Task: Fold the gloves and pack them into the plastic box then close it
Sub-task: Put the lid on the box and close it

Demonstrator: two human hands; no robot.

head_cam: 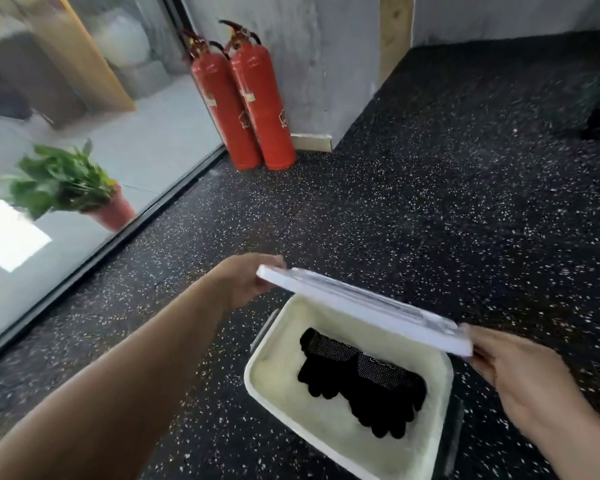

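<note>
The black gloves (361, 377) lie inside your white plastic box (281, 393), resting on its bottom with their fingers pointing toward you and the mesh-patterned cuffs toward the far wall of the box. The box stands open on the dark speckled floor (413, 202), close in front of you. Above its far edge you are holding the white lid (361, 304), tilted, with the left end higher and the right end lower, so it covers only the back part of the opening and the gloves are still fully in view. Your left hand (243, 282) is clamped on the lid's left corner, fingers hidden behind the lid. Your right hand (520, 372) grips the lid's right corner, the fingertips pinched on its edge. Farther out, two red fire extinguishers (246, 102) stand side by side against the grey wall (309, 46), next to the glass panel (101, 98) on your left. Behind that glass a green plant in a red pot (70, 188) appears, blurred.
</note>
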